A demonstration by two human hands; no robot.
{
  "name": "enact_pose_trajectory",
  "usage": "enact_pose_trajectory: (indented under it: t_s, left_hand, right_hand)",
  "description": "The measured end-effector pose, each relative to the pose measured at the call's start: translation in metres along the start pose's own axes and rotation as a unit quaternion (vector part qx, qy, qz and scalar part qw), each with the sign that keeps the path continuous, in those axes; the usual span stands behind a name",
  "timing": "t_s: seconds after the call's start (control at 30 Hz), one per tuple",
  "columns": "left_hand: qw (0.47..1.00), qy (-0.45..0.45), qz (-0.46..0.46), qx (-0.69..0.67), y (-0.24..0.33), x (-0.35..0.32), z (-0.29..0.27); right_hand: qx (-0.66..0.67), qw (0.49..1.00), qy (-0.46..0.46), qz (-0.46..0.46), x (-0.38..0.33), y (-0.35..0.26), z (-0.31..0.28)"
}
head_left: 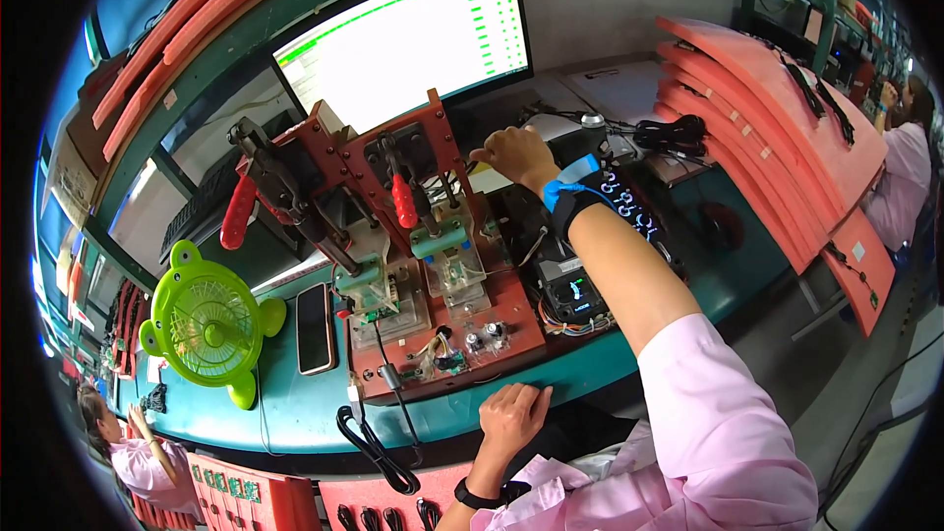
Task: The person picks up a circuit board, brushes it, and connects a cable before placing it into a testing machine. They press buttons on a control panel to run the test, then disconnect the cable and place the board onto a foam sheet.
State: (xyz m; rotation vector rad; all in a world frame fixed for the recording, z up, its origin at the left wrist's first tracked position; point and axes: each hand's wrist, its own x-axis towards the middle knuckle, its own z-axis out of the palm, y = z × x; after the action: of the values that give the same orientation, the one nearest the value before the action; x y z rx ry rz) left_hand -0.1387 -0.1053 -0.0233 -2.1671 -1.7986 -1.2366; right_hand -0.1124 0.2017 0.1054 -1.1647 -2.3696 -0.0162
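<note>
1. At the near edge of the teal workbench (295, 413): left hand (511, 415) resting palm down, fingers spread loosely, holding nothing; black band on the wrist, pink sleeve behind.
2. Just beyond that hand: red-brown rectangular test fixture (433, 275) standing on the bench, with two clear pressing blocks and small loose wires on its baseplate.
3. Up at the fixture's right rear corner: right hand (516, 155) reaching forward, fingers curled downward at the top of the frame; whether anything is pinched cannot be told, the fingertips being hidden. Blue strap and black cuff around that wrist.
4. On the fixture: two toggle levers with red grips, the long left one (237, 213) tilted outward, the short middle one (404, 201) nearly upright, neither touched by a hand.
5. Left of the fixture: black smartphone (315, 327) lying flat, then a green frog-shaped desk fan (208, 324).
6. Behind the fixture: bright flat monitor (413, 39) with green rows.
7. Right of the fixture, beneath the forearm: small black meter with lit display (575, 293).
8. Far right: stacked orange foam sheets (767, 128), a co-worker in pink (910, 167) beside them.
9. Lower left: another person in pink (138, 452).
</note>
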Motion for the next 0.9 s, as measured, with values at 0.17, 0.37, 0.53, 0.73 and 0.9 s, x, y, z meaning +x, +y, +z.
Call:
enact_pose_trajectory:
  t_s: [0.17, 0.37, 0.53, 0.73, 0.9]
  left_hand:
    - [1.0, 0.001, 0.003, -0.007, 0.0, 0.0, 0.002]
    - [1.0, -0.009, -0.001, -0.003, -0.001, 0.0, 0.001]
    - [1.0, -0.022, -0.008, 0.005, 0.002, 0.004, -0.002]
    - [1.0, 0.0, -0.008, -0.001, 0.001, -0.001, 0.002]
    - [1.0, -0.023, 0.011, -0.007, 0.003, 0.002, 0.004]
  right_hand:
    - [-0.035, 0.999, -0.024, 0.012, 0.001, -0.004, 0.001]
    - [-0.033, 0.999, -0.036, -0.009, -0.001, -0.007, 0.0]
    - [-0.007, 1.0, -0.017, -0.003, 0.003, -0.002, 0.002]
    - [-0.028, 1.0, 0.003, -0.006, -0.002, -0.006, 0.006]
    - [0.223, 0.948, 0.225, 0.002, 0.0, 0.037, -0.021]
